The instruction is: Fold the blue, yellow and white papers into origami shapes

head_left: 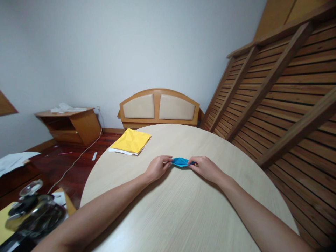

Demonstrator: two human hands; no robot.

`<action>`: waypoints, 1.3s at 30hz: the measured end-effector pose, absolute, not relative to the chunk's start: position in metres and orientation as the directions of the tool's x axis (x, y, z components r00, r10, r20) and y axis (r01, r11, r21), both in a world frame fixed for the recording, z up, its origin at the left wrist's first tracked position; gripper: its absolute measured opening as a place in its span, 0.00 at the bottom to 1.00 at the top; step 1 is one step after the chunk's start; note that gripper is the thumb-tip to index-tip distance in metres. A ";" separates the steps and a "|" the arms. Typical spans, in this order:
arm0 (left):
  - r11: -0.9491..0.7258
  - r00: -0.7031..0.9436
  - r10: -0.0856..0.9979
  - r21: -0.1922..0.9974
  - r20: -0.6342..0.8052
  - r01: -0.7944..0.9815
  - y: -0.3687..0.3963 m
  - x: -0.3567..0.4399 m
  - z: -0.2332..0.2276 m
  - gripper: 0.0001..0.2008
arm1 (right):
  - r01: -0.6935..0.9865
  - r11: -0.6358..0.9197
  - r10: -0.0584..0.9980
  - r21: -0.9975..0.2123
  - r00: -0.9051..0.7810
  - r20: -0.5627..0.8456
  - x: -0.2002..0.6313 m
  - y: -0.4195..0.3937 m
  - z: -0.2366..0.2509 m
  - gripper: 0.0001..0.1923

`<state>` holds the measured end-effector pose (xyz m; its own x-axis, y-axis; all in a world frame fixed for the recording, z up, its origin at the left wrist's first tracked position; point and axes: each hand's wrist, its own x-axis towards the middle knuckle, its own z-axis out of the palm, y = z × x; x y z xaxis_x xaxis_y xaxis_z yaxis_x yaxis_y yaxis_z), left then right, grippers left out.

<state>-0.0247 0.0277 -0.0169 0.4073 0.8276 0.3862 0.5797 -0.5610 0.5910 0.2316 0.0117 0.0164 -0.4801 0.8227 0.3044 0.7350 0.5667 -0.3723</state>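
Left hand [156,167] pinched shut on the left tip of the blue paper [181,161]; fingers curled, thumb and forefinger closed on the corner. Right hand [206,168] pinched likewise on the right tip. Paper held between the two hands, low over the desk [183,210], near the middle and slightly toward the far edge; whether touching the surface or just above it, cannot tell.

Progress, judged from shape: already folded several times, reduced to a small flat pointed form, narrow at both ends, wider in the middle. No recognisable finished figure; probably mid-way, more folds or a pull-apart step left. Judgement only.

Further out on the desk: stack of paper, yellow sheet [131,140] on top, white sheet showing beneath, near the far left edge, well apart from the hands. Desk round, pale wood grain, matt.

Room: dark red floor [65,161] with a white cable [76,161] across it. Headboard [159,108] with two beige pads leaning against the plain wall. Low wooden side table [70,126] at left, white papers on top. Slatted wooden frame [275,91] propped at right. Dark glassy clutter [31,210] at bottom left, too blurred to identify.
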 end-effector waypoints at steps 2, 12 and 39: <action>-0.566 0.384 0.824 0.578 0.416 0.587 0.028 -0.025 -0.018 0.14 | 0.748 0.553 0.831 -0.367 -0.459 0.316 0.236 0.014 0.018 0.08; -0.569 0.482 0.817 0.307 0.316 0.763 0.023 -0.027 -0.023 0.16 | 0.970 0.156 0.898 -0.188 -0.060 0.435 0.273 0.038 0.029 0.13; -0.554 0.485 0.830 0.304 0.276 0.775 0.021 -0.026 -0.021 0.17 | 0.881 -0.322 0.842 -0.345 0.434 0.321 0.358 0.098 -0.011 0.20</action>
